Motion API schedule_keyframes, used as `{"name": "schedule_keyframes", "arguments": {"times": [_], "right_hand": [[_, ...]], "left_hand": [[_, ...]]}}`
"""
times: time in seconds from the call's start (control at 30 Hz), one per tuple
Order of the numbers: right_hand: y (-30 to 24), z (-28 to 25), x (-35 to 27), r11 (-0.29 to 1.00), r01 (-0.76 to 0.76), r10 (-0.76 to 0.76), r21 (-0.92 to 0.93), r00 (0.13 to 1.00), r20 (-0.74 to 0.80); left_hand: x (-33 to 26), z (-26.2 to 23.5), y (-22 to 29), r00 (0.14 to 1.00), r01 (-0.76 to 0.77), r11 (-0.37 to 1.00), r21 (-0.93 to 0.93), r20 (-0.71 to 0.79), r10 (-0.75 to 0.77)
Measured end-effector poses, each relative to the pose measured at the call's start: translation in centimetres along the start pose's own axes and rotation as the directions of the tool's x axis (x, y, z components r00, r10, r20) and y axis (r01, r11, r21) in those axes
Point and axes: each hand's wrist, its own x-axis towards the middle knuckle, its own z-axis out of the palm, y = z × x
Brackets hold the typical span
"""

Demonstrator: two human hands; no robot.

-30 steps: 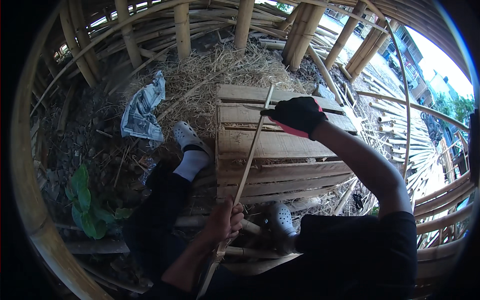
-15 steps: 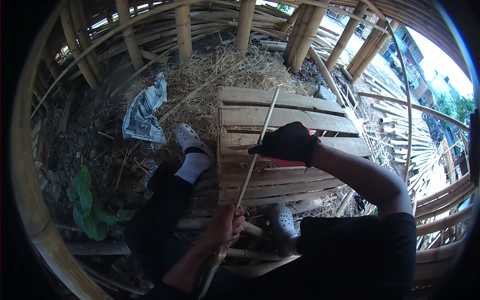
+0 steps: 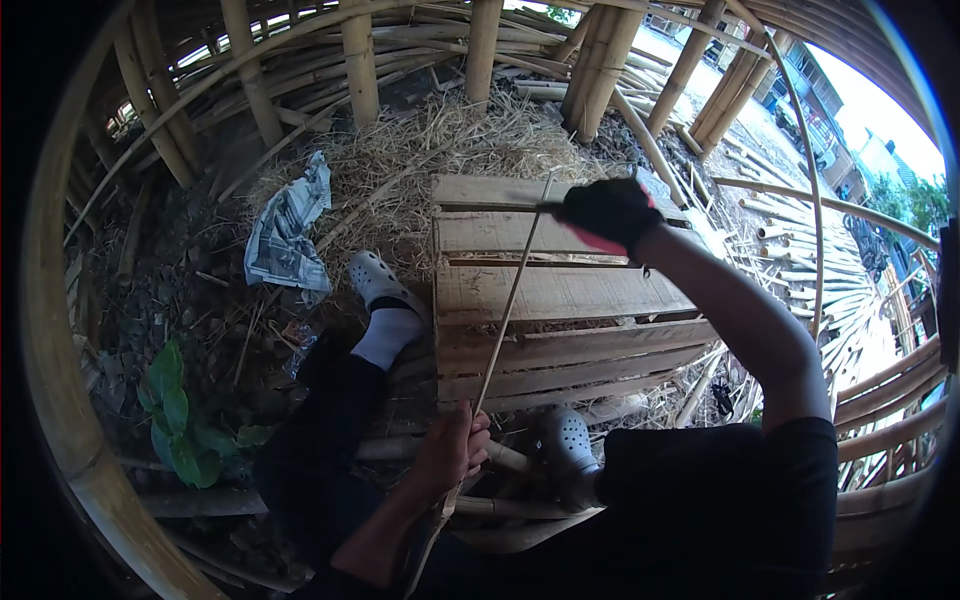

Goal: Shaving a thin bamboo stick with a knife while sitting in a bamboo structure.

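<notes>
My bare left hand (image 3: 453, 447) is closed around the lower part of a thin bamboo strip (image 3: 512, 297), which slants up and away over a slatted wooden crate (image 3: 580, 288). Near the strip's far end is my right hand (image 3: 608, 212), in a black and red glove, closed on a knife. The knife's blade (image 3: 523, 197) points left and is smeared by motion; its handle is hidden in the glove. Whether the blade touches the strip, I cannot tell. Below my left hand the strip's tail runs down toward my lap.
My feet in grey clogs (image 3: 378, 280) flank the crate's near left corner and near side. Crumpled newspaper (image 3: 290, 228) lies on the left, beside straw (image 3: 430, 150). Bamboo posts (image 3: 480, 55) stand behind, cut bamboo poles (image 3: 800, 270) lie right, and a leafy plant (image 3: 172, 400) grows at left.
My right hand with the knife has moved away from me along the strip, from about its middle to near its far end. My left hand keeps its hold in nearly the same place.
</notes>
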Motion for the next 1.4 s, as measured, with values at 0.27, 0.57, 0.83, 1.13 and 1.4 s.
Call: {"name": "schedule_keyframes", "arguments": {"times": [0.27, 0.57, 0.83, 1.13, 1.4], "right_hand": [[4.0, 1.1, -1.7, 0.908, -0.319, 0.339, 0.273, 0.941, -0.028], [-0.7, 3.8, -5.9, 0.849, -0.275, 0.402, 0.451, 0.890, -0.216], [-4.7, 3.9, -6.5, 0.923, 0.381, -0.354, -0.044, 0.803, -0.479], [-2.1, 4.3, -6.1, 0.994, 0.083, -0.094, -0.070, 0.981, -0.172], [-4.5, 3.5, -2.8, 0.973, 0.218, -0.232, -0.079, 0.931, -0.281]], "left_hand": [[0.2, 0.5, 0.2, 1.000, -0.028, 1.000, 0.008, 0.015, 0.028], [-2.9, -0.1, 2.5, 0.993, -0.060, 0.990, -0.129, 0.089, 0.071], [-2.9, -0.6, 3.1, 0.993, -0.113, 0.990, -0.085, 0.018, 0.115], [-2.8, -0.8, 3.0, 0.995, -0.095, 0.989, -0.113, 0.009, 0.097], [-2.1, -0.7, 2.7, 0.997, -0.070, 0.994, -0.088, 0.013, 0.071]]}}
